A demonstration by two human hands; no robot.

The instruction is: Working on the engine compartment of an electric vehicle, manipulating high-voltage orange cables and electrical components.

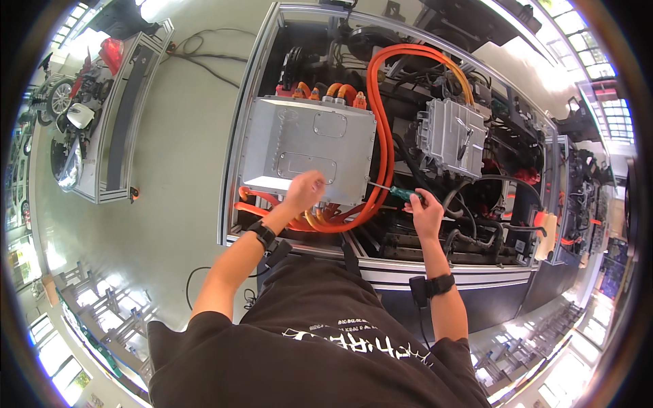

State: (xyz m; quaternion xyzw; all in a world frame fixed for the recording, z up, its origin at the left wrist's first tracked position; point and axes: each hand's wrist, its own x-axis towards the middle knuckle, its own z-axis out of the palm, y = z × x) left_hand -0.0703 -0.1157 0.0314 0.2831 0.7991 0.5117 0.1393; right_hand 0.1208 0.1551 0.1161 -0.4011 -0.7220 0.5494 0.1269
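Note:
My right hand point(426, 212) is closed around the green handle of a screwdriver point(400, 193). Its thin shaft points left across the thick orange cables point(387, 139), and the tip is at the right side of a large silver metal box point(265, 139). Over the near edge of that box is my left hand point(305, 191), slightly blurred, with its fingers curled in; what they hold, if anything, does not show. Two screwed-on cover plates lie on the box top, the nearer one point(299, 165) just beyond my left hand.
An aluminium frame point(238, 153) surrounds the box and machinery. A finned silver unit point(442, 136) stands to the right, among black hoses point(496, 178). More orange cables point(255, 202) run along the box's near side. At far left a bench point(122, 129) carries vehicle parts.

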